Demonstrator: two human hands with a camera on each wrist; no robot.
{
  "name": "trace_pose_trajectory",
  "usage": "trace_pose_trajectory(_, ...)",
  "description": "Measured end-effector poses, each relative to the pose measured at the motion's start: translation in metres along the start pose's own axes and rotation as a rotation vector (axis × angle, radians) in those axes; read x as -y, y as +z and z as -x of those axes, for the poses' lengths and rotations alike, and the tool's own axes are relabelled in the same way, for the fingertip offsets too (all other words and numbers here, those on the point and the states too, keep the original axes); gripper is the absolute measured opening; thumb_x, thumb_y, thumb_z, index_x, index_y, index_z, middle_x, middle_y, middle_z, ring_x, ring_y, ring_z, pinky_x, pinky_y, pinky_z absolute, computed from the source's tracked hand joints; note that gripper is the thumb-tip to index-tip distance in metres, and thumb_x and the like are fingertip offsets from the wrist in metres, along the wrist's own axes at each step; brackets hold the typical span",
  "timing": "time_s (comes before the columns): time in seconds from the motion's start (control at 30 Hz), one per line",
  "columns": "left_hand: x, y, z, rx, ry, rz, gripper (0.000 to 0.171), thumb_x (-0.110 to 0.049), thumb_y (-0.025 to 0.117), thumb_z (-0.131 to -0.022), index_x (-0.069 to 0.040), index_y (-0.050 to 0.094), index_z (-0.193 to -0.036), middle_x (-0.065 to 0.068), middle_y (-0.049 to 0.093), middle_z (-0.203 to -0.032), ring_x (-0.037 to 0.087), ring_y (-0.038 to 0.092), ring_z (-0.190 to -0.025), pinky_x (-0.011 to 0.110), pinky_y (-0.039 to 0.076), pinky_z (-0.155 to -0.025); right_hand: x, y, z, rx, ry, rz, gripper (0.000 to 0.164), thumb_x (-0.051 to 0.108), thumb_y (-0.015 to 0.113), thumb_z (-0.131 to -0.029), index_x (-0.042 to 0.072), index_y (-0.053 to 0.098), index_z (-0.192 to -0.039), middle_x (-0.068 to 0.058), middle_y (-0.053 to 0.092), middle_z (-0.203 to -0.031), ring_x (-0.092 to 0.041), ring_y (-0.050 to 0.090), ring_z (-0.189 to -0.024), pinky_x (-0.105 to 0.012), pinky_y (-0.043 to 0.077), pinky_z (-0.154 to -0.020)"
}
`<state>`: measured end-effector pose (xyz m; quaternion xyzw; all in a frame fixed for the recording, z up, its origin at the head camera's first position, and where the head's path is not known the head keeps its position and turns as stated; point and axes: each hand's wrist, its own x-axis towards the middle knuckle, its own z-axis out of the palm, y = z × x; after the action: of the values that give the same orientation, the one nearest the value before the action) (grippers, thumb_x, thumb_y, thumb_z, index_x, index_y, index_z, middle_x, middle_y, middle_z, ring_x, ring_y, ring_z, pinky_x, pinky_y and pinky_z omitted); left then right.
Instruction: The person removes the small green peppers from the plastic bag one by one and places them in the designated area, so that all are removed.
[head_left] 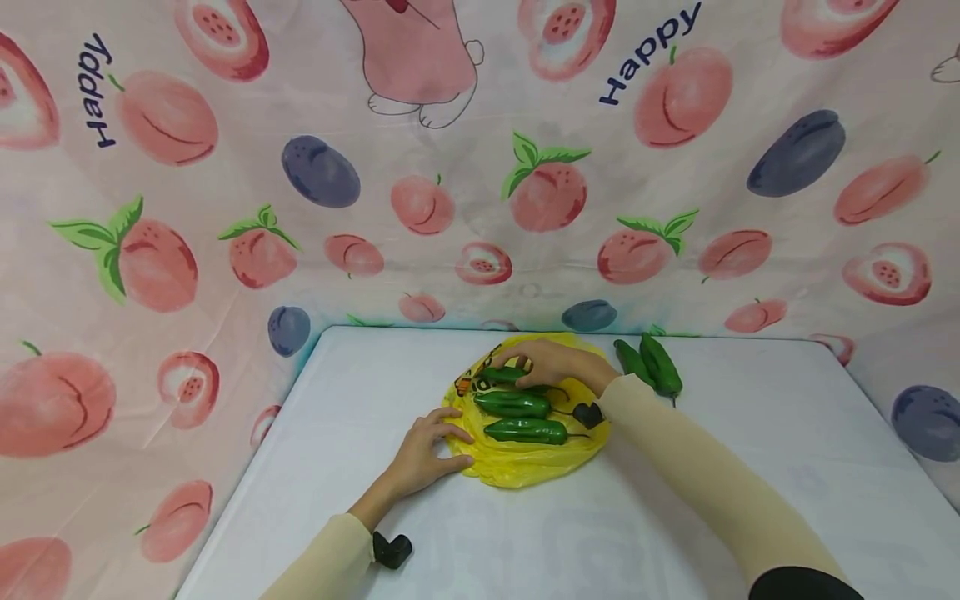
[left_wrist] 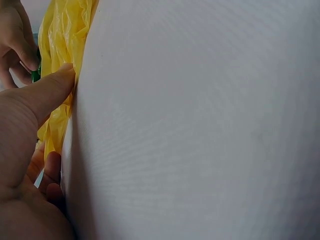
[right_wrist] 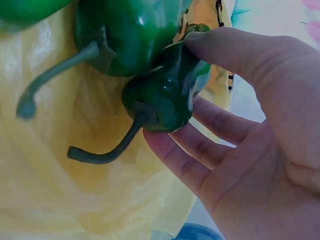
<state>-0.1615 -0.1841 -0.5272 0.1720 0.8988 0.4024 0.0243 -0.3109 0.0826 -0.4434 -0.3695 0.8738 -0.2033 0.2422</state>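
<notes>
A yellow plastic bag [head_left: 517, 471] lies flat on the white table with three green chili peppers on it. My right hand [head_left: 551, 363] holds the farthest chili pepper [right_wrist: 162, 92], thumb on one side and fingers on the other, as the right wrist view shows. Two more, a middle chili pepper [head_left: 513, 405] and a near chili pepper [head_left: 527, 431], lie side by side on the bag, stems to the right. My left hand [head_left: 420, 454] rests at the bag's left edge, its fingers spread and its thumb [left_wrist: 52, 90] touching the plastic.
Beyond my right forearm, another pair of green chili peppers [head_left: 660, 365] lies on the white table [head_left: 750, 433] near its back edge. A fruit-print cloth [head_left: 450, 217] hangs behind the table and at its sides.
</notes>
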Motion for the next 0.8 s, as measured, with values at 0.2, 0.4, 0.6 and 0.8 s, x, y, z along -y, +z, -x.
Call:
trace_pose_trajectory(0.2, 0.0, 0.0, 0.0, 0.004, -0.001, -0.014, 0.021, -0.031, 0.085, -0.086, -0.027, 0.078, -0.105, 0.005, 0.053, -0.147, 0.034, 0.046, -0.13, 0.06, 0.035, -0.109, 0.003, -0.008, 0.007, 0.012, -0.011, 0.035, 0.047, 0.012, 0.068, -0.099, 0.021, 0.059, -0.144, -0.007, 0.055, -0.148, -0.031, 0.059, -0.125, -0.047, 0.052, -0.099)
trace_pose_trajectory(0.4, 0.0, -0.001, 0.0, -0.002, 0.008, -0.003, 0.02, -0.031, 0.086, -0.086, -0.026, 0.078, -0.104, 0.005, 0.054, -0.146, 0.035, 0.047, -0.13, 0.06, 0.035, -0.109, 0.003, -0.012, 0.013, 0.017, 0.015, 0.053, 0.047, 0.015, 0.069, -0.1, 0.025, 0.058, -0.144, -0.008, 0.057, -0.143, -0.029, 0.058, -0.126, -0.045, 0.052, -0.097)
trace_pose_trajectory(0.6, 0.0, 0.0, 0.0, -0.005, 0.003, 0.003, 0.02, -0.031, 0.085, -0.086, -0.025, 0.078, -0.104, 0.005, 0.054, -0.145, 0.035, 0.047, -0.13, 0.061, 0.035, -0.108, 0.003, -0.013, 0.017, 0.019, 0.023, 0.068, 0.047, 0.016, 0.069, -0.1, 0.024, 0.058, -0.144, -0.009, 0.058, -0.142, -0.028, 0.058, -0.126, -0.045, 0.053, -0.097)
trace_pose_trajectory(0.8, -0.001, 0.0, 0.0, 0.001, 0.003, 0.003, 0.02, -0.031, 0.085, -0.086, -0.025, 0.078, -0.104, 0.006, 0.054, -0.145, 0.035, 0.047, -0.129, 0.06, 0.036, -0.108, 0.004, -0.014, 0.022, 0.019, 0.026, 0.063, 0.046, 0.015, 0.069, -0.1, 0.024, 0.058, -0.144, -0.009, 0.058, -0.142, -0.03, 0.059, -0.124, -0.044, 0.054, -0.094)
